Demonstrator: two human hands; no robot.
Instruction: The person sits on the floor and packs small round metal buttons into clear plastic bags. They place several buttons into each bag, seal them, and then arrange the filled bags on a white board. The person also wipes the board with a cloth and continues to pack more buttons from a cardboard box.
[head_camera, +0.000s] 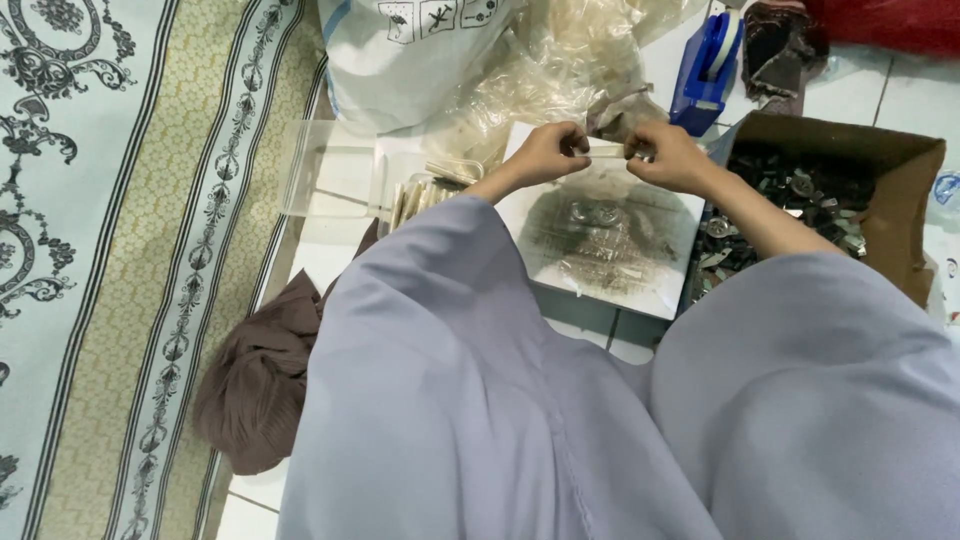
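My left hand (548, 152) and my right hand (668, 157) are held close together over a white square tile (655, 285) smudged with dark grey. Between their fingertips they pinch a small clear plastic packet (607, 148), stretched flat. A few small metal pieces (592, 215) lie on the tile below the hands. Wide lilac sleeves (480, 380) cover both my arms and fill the lower frame.
A brown cardboard box (905, 175) of several small metal parts sits at right. A blue tape dispenser (708, 68) stands behind. A clear plastic container (330, 180) and a stack of filled packets (420, 192) lie at left. A patterned rug (110, 250) and brown cloth (255, 380) are left.
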